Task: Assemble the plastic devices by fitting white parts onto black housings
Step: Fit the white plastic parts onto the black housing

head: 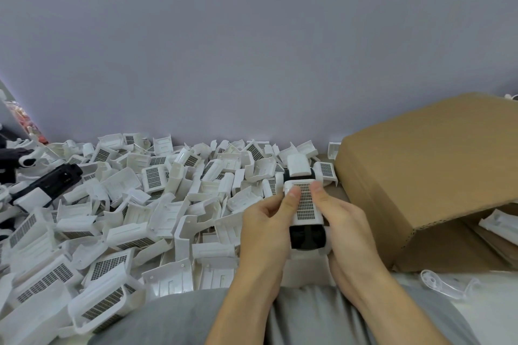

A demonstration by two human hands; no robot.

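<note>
a: where's the device?

b: the device point(307, 221) sits low and right of centre, held up over the lap point(179, 316). its black housing point(307, 237) shows at the 6 o'clock end, and a white grille part point(305, 200) lies along the top of it.

a: who's got it?

b: both hands. the left hand point(266, 230) grips it from the 9 o'clock side, fingers curled round, thumb point(291, 199) pressed on the grille's left edge. the right hand point(347, 230) holds it from 3 o'clock, wrapped round the side and under, thumb point(321, 194) on the grille's right edge.

a: is the white part fully seated?

b: can't tell. the thumbs cover its edges.

a: what's just past it?

b: at 12 o'clock from the thumbs there's another white cap point(298, 165) with a dark band under it, hard against the far end of the device; whether it belongs to it i can't say.

a: and around?

b: a big pile of white parts point(134, 210) spreads from 9 to 12 o'clock, many with grey mesh faces. at 9 o'clock, far left, a long black piece point(56, 179) lies on the pile. at 3 o'clock stands an open cardboard box point(414, 176), with white pieces point(499, 227) inside its mouth. at 5 o'clock a clear plastic bit point(443, 283) lies on a pale surface. a plain grey wall point(252, 50) fills the upper half.
</note>
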